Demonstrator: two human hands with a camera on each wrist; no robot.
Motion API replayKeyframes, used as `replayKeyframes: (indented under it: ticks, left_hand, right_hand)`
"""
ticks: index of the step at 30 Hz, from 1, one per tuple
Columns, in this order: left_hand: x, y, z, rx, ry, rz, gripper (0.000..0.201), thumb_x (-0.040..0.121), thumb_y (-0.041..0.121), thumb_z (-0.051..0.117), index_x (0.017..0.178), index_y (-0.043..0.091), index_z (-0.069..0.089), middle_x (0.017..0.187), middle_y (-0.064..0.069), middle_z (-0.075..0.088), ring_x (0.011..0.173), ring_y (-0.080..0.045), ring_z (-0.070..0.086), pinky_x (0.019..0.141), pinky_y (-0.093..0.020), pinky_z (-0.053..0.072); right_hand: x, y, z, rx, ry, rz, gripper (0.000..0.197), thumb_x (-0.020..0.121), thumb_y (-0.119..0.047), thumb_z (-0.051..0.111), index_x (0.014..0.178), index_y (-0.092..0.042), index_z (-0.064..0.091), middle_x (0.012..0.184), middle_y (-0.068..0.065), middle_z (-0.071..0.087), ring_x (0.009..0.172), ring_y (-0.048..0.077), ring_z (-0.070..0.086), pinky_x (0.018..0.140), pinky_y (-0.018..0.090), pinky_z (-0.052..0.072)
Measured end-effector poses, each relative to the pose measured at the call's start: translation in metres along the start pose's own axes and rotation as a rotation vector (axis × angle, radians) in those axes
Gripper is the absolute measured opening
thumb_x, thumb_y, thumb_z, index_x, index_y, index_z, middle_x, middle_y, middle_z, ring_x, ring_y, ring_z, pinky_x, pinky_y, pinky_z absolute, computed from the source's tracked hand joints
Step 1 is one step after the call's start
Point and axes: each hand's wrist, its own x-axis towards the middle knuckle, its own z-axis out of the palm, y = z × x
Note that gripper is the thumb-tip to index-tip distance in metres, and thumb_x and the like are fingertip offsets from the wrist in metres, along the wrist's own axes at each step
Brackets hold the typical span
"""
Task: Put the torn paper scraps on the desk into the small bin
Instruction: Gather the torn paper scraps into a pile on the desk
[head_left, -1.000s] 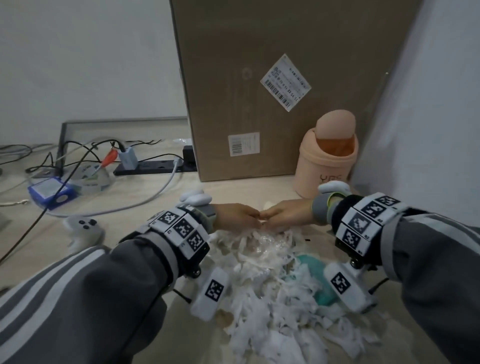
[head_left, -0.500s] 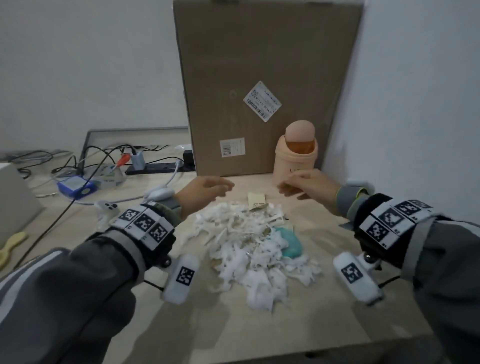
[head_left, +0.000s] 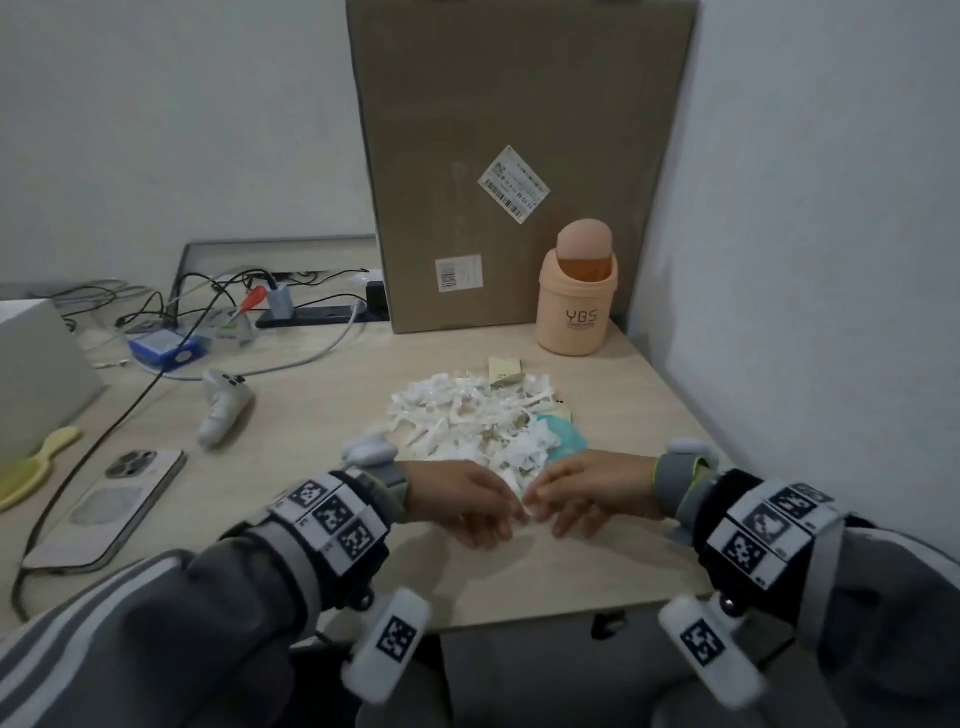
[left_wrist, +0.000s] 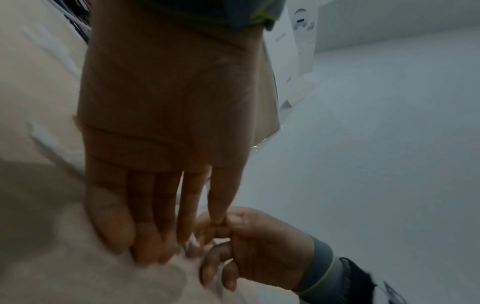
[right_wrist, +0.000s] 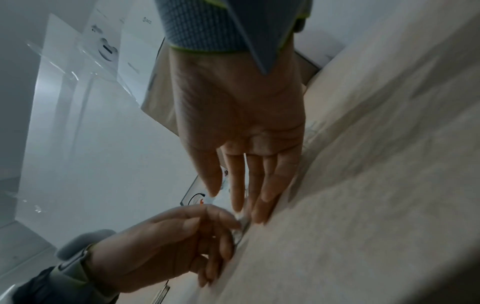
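ok, left hand (head_left: 464, 506) and right hand (head_left: 587, 496) are meeting fingertip to fingertip at the near edge of the heap of torn white paper scraps (head_left: 470, 421); fingers are lying straight on the pale wood-grain desk (head_left: 322, 415), holding nothing. best to be cupping both under the heap before lifting toward the small peach plastic bin (head_left: 575, 306), standing by the brown cardboard box (head_left: 514, 156) in the white wall corner.

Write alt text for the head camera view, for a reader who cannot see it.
Two hands, left hand and right hand, meet fingertip to fingertip on a wooden desk at the near edge of a pile of torn paper scraps. A small peach bin stands behind, before a cardboard box.
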Motion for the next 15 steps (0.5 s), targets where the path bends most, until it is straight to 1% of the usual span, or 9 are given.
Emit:
replayKeyframes:
  ticks: [2, 4, 7, 8, 9, 11, 12, 13, 15]
  left_hand:
    - [0.010, 0.002, -0.006, -0.013, 0.123, 0.008, 0.026, 0.105, 0.016, 0.053, 0.125, 0.003, 0.064, 0.099, -0.005, 0.070, 0.079, -0.014, 0.066, 0.073, -0.024, 0.057]
    - [0.018, 0.005, -0.013, -0.024, 0.233, -0.003, 0.023, 0.105, 0.014, 0.054, 0.123, 0.006, 0.064, 0.095, -0.006, 0.068, 0.076, -0.013, 0.065, 0.065, -0.019, 0.056]
    - [0.029, 0.010, -0.021, -0.038, 0.389, -0.004, 0.027, 0.104, 0.011, 0.054, 0.127, 0.000, 0.064, 0.082, -0.005, 0.063, 0.068, -0.014, 0.059, 0.062, -0.021, 0.053]
    - [0.031, 0.011, -0.023, -0.036, 0.435, 0.001, 0.028, 0.104, 0.010, 0.054, 0.127, 0.000, 0.064, 0.082, -0.005, 0.063, 0.070, -0.015, 0.058, 0.066, -0.024, 0.054]
    - [0.032, 0.011, -0.025, -0.039, 0.466, 0.007, 0.027, 0.104, 0.011, 0.054, 0.127, 0.002, 0.065, 0.087, -0.006, 0.065, 0.076, -0.017, 0.060, 0.075, -0.029, 0.056]
    - [0.024, 0.012, -0.028, -0.089, 0.470, 0.042, 0.020, 0.104, 0.012, 0.054, 0.119, 0.010, 0.067, 0.104, -0.007, 0.067, 0.092, -0.020, 0.063, 0.093, -0.034, 0.055]
    - [0.017, 0.013, -0.030, -0.132, 0.455, 0.077, 0.018, 0.105, 0.013, 0.054, 0.117, 0.012, 0.068, 0.108, -0.006, 0.068, 0.096, -0.019, 0.064, 0.095, -0.033, 0.054]
    - [0.009, 0.012, -0.033, -0.174, 0.447, 0.119, 0.019, 0.105, 0.013, 0.054, 0.116, 0.013, 0.069, 0.110, -0.004, 0.069, 0.097, -0.018, 0.065, 0.094, -0.031, 0.055]
    - [-0.010, 0.010, -0.044, -0.246, 0.478, 0.184, 0.019, 0.105, 0.013, 0.053, 0.112, 0.013, 0.071, 0.106, -0.002, 0.069, 0.093, -0.016, 0.065, 0.085, -0.026, 0.056]
  right_hand:
    - [0.011, -0.007, -0.005, 0.024, 0.081, -0.016, 0.026, 0.095, -0.023, 0.050, 0.117, -0.012, 0.059, 0.099, 0.002, 0.062, 0.081, 0.014, 0.065, 0.065, 0.021, 0.050]
    - [0.023, -0.011, -0.008, 0.065, 0.146, -0.021, 0.025, 0.095, -0.021, 0.050, 0.116, -0.010, 0.059, 0.097, 0.003, 0.062, 0.081, 0.015, 0.063, 0.069, 0.023, 0.050]
    - [0.037, -0.016, -0.014, 0.114, 0.293, -0.044, 0.024, 0.095, -0.018, 0.052, 0.114, -0.006, 0.060, 0.091, 0.004, 0.061, 0.076, 0.013, 0.059, 0.065, 0.021, 0.048]
    - [0.038, -0.016, -0.017, 0.122, 0.341, -0.059, 0.024, 0.095, -0.018, 0.052, 0.113, -0.005, 0.061, 0.090, 0.005, 0.061, 0.074, 0.012, 0.058, 0.061, 0.020, 0.047]
    - [0.038, -0.017, -0.020, 0.134, 0.380, -0.072, 0.023, 0.095, -0.018, 0.052, 0.111, -0.006, 0.062, 0.091, 0.006, 0.062, 0.072, 0.013, 0.058, 0.058, 0.021, 0.046]
    - [0.031, -0.018, -0.026, 0.160, 0.435, -0.097, 0.021, 0.094, -0.018, 0.052, 0.106, -0.007, 0.065, 0.093, 0.007, 0.064, 0.070, 0.014, 0.061, 0.054, 0.023, 0.044]
    - [0.026, -0.018, -0.030, 0.161, 0.464, -0.107, 0.022, 0.094, -0.020, 0.052, 0.105, -0.008, 0.067, 0.094, 0.006, 0.065, 0.069, 0.015, 0.062, 0.052, 0.023, 0.043]
    - [0.021, -0.018, -0.034, 0.144, 0.502, -0.111, 0.022, 0.094, -0.022, 0.052, 0.103, -0.009, 0.068, 0.093, 0.004, 0.066, 0.066, 0.014, 0.062, 0.051, 0.021, 0.041]
    - [0.010, -0.015, -0.045, 0.081, 0.600, -0.091, 0.022, 0.093, -0.024, 0.052, 0.100, -0.011, 0.068, 0.088, 0.002, 0.066, 0.062, 0.012, 0.061, 0.049, 0.020, 0.039]
